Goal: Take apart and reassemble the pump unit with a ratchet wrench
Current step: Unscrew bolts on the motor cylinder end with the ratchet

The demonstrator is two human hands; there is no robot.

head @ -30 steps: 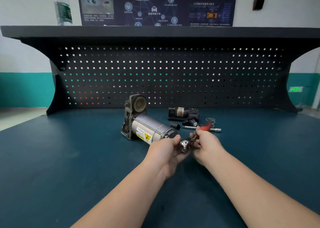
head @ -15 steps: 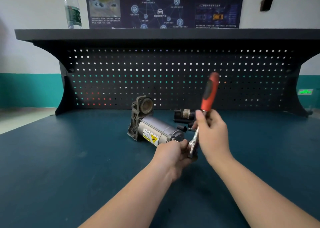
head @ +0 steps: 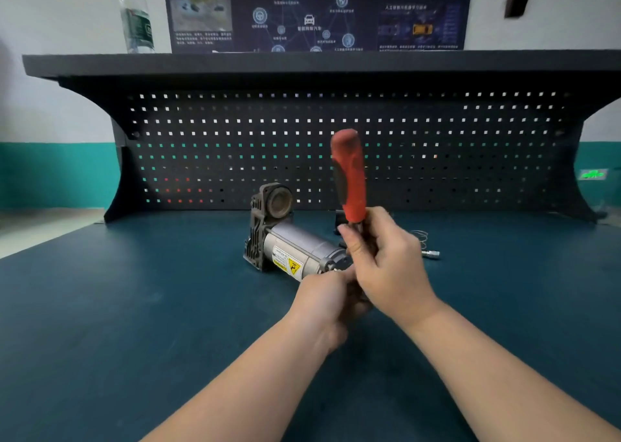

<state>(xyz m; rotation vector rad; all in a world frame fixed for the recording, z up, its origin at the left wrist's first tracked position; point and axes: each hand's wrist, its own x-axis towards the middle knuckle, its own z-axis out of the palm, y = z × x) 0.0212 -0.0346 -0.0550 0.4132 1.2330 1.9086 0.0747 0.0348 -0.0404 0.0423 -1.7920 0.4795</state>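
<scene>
Two bare forearms enter from the bottom edge and converge just below the centre of the frame. The left hand [head: 324, 295] sits lower, fingers curled in toward the low end of the wrench [head: 349, 176]; what it pinches there is hidden behind the knuckles, so its grip cannot be told. The right hand [head: 386, 260] is just above and right of it, touching it, wrist bent back, fingers wrapped tight around the wrench shaft below the red handle, thumb lying up along the near side. The wrench stands close to upright, its long axis running from the hands up to the frame's centre, handle end topmost and leaning slightly left; its head is covered by the hands. Just behind the hands, left of centre, the pump [head: 292, 246] lies on its side on the bench [head: 134, 307]. Its silver cylinder, with a yellow warning label, runs diagonally, the near end pointing lower right at the hands, the dark finned housing with a round opening at the far upper-left end. Right of the hands a small metal bit [head: 431, 254] and a thin wire loop [head: 420, 235] lie on the bench. A dark part [head: 338, 221] shows behind the wrench. Farther back stands the pegboard [head: 437, 145], and a bottle [head: 136, 14] is on its top shelf at upper left, beside a poster [head: 316, 8].
</scene>
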